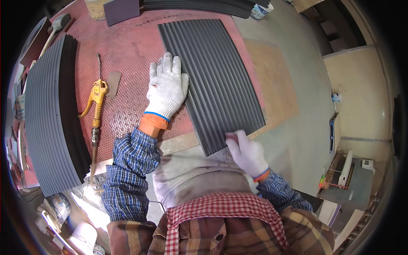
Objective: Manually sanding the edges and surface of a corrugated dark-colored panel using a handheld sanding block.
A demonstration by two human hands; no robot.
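A dark grey ribbed panel [212,76] lies slantwise on a red mesh mat [123,51], its near end reaching past the mat's front edge. My left hand [165,83], in a white knit glove, rests flat by the panel's left edge with fingers stretched out and the fingertips at that edge. At the panel's near right end, my right hand [248,155], also gloved, is closed around a small reddish-brown pad [232,137]. The pad is against the end edge, and the fingers partly hide it.
Left on the mat lie a yellow air blow gun [98,95] with its hose and a small flat brownish piece [113,84]. Beyond them stands a stack of ribbed panels [46,114], with a mallet [59,23] behind. More dark panels [195,5] lie at the far edge.
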